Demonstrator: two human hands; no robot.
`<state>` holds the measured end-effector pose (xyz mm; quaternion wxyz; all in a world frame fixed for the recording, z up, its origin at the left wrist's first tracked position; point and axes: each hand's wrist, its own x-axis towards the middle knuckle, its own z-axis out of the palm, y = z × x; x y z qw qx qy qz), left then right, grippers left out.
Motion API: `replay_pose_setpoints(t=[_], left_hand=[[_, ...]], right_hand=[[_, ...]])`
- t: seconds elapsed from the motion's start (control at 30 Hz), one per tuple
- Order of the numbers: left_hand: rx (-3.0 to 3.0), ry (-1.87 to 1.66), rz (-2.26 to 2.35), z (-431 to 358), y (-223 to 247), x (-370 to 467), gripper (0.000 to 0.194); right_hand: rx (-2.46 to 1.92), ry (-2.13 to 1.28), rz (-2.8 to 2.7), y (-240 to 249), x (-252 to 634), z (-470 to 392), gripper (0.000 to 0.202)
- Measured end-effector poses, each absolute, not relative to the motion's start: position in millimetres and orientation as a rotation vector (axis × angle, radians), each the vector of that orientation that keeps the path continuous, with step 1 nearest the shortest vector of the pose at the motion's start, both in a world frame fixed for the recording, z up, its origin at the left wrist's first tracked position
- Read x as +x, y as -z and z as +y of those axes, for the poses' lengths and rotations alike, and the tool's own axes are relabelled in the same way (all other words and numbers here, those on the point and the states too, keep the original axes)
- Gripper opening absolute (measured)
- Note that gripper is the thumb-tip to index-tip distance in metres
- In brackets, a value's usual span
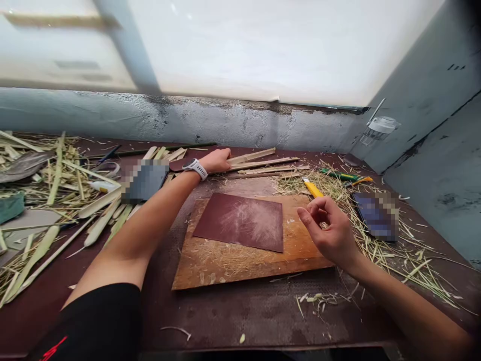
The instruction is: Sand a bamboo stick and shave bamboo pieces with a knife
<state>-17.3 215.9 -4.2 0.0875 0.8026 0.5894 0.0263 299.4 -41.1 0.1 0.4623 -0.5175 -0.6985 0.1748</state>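
Note:
My left hand (217, 161) stretches to the back of the table, a white watch (195, 169) on its wrist. Its fingers are closed on the near end of a pale bamboo strip (252, 156), one of several lying there; the fingertips are partly hidden. My right hand (332, 231) hovers over the right side of a wooden board (229, 268), its fingers loosely curled with a gap showing through and nothing seen in them. Just behind it lies a yellow utility knife (313, 188), its lower end hidden by the hand. A dusty, dark red sheet of sandpaper (240, 220) rests flat on the board.
Split bamboo pieces and shavings (56, 180) heap up at the left. More thin shavings (406, 265) spread at the right, with a green cutter (340, 175) among them. Two blurred phone-like devices (150, 180) (376, 215) flank the board. A wall (225, 120) closes the back.

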Motion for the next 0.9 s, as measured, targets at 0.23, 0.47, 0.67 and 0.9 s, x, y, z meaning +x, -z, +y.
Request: replay_pose_setpoints(t=[0.23, 0.47, 0.67, 0.9], left_hand=[[2.338, -0.180, 1.774, 222.9, 9.9, -21.1, 0.038], [2.281, -0.174, 1.662, 236.9, 18.1, -21.3, 0.037], [2.217, -0.180, 1.598, 239.9, 17.7, -15.8, 0.036], [2.186, -0.283, 1.564, 230.6, 15.3, -13.4, 0.035]], right_hand=[[-1.287, -0.407, -1.748, 2.5, 299.6, -39.7, 0.025], [-1.284, -0.437, -1.770, 2.9, 297.7, -39.1, 0.023], [-1.292, -0.421, -1.786, 2.2, 297.1, -39.4, 0.023], [-1.289, -0.423, -1.793, 1.9, 297.1, -39.3, 0.022]])
